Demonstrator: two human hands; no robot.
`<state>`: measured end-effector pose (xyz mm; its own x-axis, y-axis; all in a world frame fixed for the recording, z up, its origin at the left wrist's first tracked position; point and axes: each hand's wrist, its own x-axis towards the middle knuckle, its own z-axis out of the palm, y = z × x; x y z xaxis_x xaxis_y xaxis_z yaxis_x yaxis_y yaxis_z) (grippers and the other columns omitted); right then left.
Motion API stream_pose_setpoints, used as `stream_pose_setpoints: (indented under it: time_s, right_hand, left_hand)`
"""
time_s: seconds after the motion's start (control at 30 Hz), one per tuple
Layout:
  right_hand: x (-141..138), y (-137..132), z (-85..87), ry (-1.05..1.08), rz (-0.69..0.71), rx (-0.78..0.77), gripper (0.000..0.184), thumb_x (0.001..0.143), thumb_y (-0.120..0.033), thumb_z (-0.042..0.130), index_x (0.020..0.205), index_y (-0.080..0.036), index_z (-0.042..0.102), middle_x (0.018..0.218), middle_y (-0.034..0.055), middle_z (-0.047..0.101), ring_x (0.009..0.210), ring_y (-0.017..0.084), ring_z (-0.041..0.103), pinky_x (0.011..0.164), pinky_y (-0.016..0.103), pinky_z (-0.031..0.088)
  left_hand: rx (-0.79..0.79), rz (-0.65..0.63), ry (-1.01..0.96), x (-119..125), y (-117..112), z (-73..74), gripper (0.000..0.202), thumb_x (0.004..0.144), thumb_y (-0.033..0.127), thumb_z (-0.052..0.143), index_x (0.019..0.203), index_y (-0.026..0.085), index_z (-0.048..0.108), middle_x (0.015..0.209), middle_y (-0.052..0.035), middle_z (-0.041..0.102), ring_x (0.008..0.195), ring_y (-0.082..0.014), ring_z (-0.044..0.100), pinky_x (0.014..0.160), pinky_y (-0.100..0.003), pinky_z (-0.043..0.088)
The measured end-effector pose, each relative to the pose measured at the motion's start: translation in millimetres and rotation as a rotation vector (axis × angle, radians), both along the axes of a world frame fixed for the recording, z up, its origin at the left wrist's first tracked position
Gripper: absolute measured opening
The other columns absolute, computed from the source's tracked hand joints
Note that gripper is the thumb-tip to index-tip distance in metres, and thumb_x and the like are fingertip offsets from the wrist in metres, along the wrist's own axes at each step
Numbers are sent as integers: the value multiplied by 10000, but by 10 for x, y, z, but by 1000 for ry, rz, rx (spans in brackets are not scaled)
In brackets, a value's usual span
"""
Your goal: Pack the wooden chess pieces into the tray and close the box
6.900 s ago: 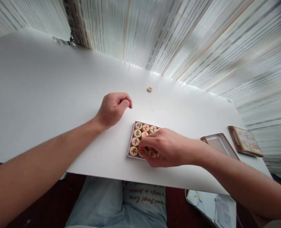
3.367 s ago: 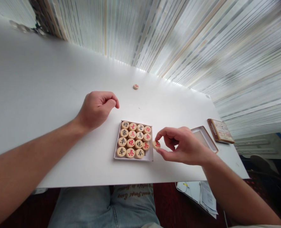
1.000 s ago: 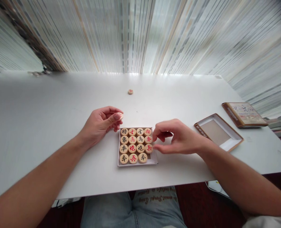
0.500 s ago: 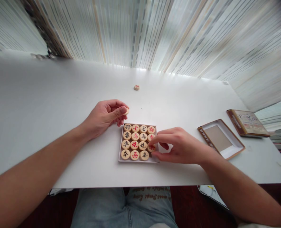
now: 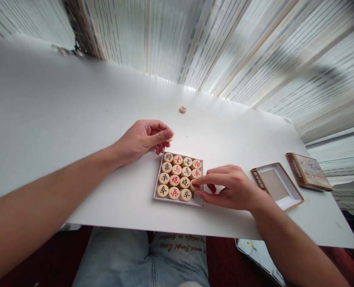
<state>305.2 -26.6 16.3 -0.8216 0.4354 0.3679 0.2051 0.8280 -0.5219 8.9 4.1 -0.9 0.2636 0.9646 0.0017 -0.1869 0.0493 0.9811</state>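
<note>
A shallow white box (image 5: 178, 202) holds rows of round wooden Chinese chess pieces (image 5: 174, 180) with red and black characters. Above its far left corner, my left hand (image 5: 148, 137) is closed, pinching another pale piece (image 5: 171, 139) between thumb and fingers. At the box's right side, the thumb and index finger of my right hand (image 5: 229, 185) are on a piece (image 5: 194, 184) in the right column, third row from the back. Its character is mostly covered by the fingertip. The near right corner of the box is partly hidden by my thumb.
One loose red-marked piece (image 5: 183, 109) lies on the white table (image 5: 105, 99) beyond the box. To the right are an open brown-edged box lid (image 5: 271, 184) and a decorated brown box (image 5: 311, 171). A striped curtain (image 5: 165, 40) hangs along the back edge.
The camera view has turned and tilted slightly, so everything appears shifted. Both hands keep their grips, and my right fingertips have moved slightly on the third-row piece, baring the red piece behind it.
</note>
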Motion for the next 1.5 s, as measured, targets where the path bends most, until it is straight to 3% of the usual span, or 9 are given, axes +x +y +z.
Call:
stream_pose_setpoints:
  time_s: [0.17, 0.4, 0.63, 1.0, 1.23, 1.5]
  right_hand:
    - [2, 4, -8, -10, 0, -9, 49, 944, -141, 778, 992, -148, 779, 689, -18, 727, 513, 69, 586, 534, 196, 437]
    - [9, -30, 0, 6, -15, 134, 17, 938, -127, 775, 937, -143, 769, 582, -38, 667, 445, 75, 543, 497, 237, 392]
    - [18, -37, 21, -3, -9, 95, 43, 935, -128, 773, 910, -161, 764, 557, -56, 623, 434, 65, 520, 485, 228, 378]
    - [25, -61, 105, -37, 12, -115, 44, 934, -162, 774, 892, -172, 767, 603, -40, 659, 478, 65, 553, 513, 184, 429]
    - [10, -60, 106, -47, 14, -171, 73, 963, -197, 767, 917, -149, 798, 621, -26, 674, 485, 64, 545, 512, 180, 425]
    - [-35, -51, 322, -272, 55, -374, 128, 940, -150, 715, 967, -147, 841, 766, 31, 760, 583, 90, 618, 565, 183, 460]
  left_hand:
    - [11, -12, 16, -7, 6, -8, 400, 778, 477, 978, 903, 145, 792, 747, -41, 722, 638, -122, 666, 563, -217, 561]
    - [21, -5, 17, -3, 5, -5, 447, 753, 516, 982, 896, 138, 790, 742, -42, 719, 640, -126, 675, 573, -224, 563]
    - [26, -9, 10, 0, 10, -14, 484, 735, 542, 985, 895, 131, 787, 751, -47, 715, 637, -126, 675, 581, -231, 560]
    - [9, -6, 30, -7, 4, 0, 427, 763, 512, 979, 890, 149, 793, 748, -51, 721, 650, -135, 669, 579, -236, 555]
    - [-21, 1, 49, -14, 1, 12, 407, 763, 486, 982, 901, 152, 794, 758, -55, 731, 655, -134, 662, 585, -231, 559]
    - [-41, -19, 34, -14, -3, 34, 451, 746, 508, 983, 906, 139, 777, 739, -49, 728, 628, -126, 643, 584, -231, 551]
